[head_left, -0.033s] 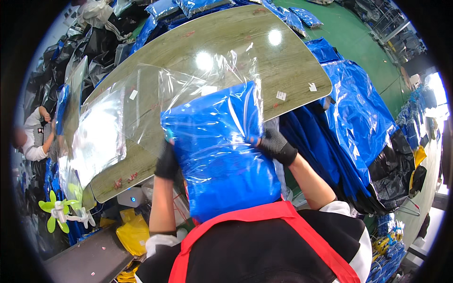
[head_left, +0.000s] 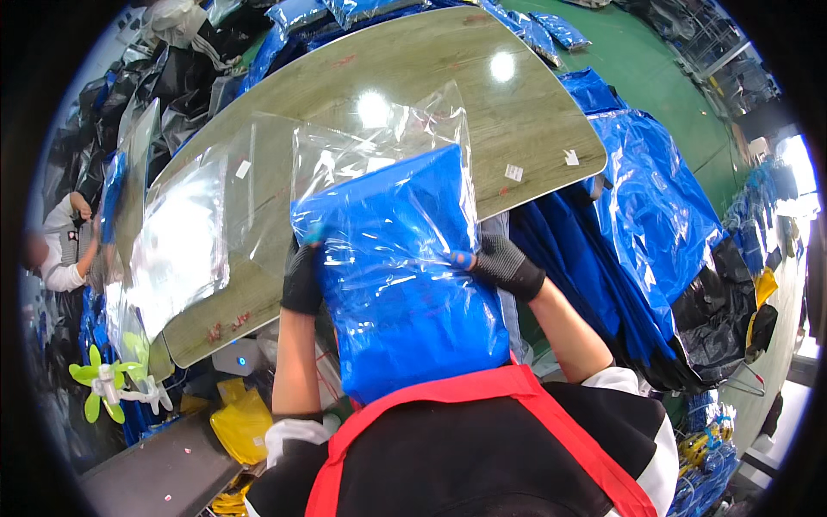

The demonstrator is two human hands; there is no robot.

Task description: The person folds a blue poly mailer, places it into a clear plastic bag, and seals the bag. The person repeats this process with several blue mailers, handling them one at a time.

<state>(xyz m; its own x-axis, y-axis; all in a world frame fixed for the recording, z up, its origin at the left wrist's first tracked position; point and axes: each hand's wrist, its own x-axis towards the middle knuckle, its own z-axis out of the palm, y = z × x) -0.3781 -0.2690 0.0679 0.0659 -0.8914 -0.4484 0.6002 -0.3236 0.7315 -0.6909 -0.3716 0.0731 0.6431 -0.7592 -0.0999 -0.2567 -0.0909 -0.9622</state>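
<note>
The left forearm (head_left: 297,366) rose straight; the right forearm (head_left: 570,332) slanted inward. The gloved right hand (head_left: 506,267) pinched the side of a folded blue cloth (head_left: 409,319); I couldn't tell whether the left hand's (head_left: 301,280) blurred fingers pinched it. Glossy and creased inside 1 clear bag (head_left: 379,159), it overlapped the table's (head_left: 534,112) near edge.

Bright blue fabric (head_left: 409,323), grey-dotted black gloves (head_left: 506,264), red straps (head_left: 586,439), olive-brown wood-grain tabletop (head_left: 301,90), lime-green fan blades (head_left: 92,407)

This looks like a workshop, with a big table (head_left: 534,103), clear plastic bags (head_left: 181,250) and blue wrapped bundles (head_left: 558,31).
</note>
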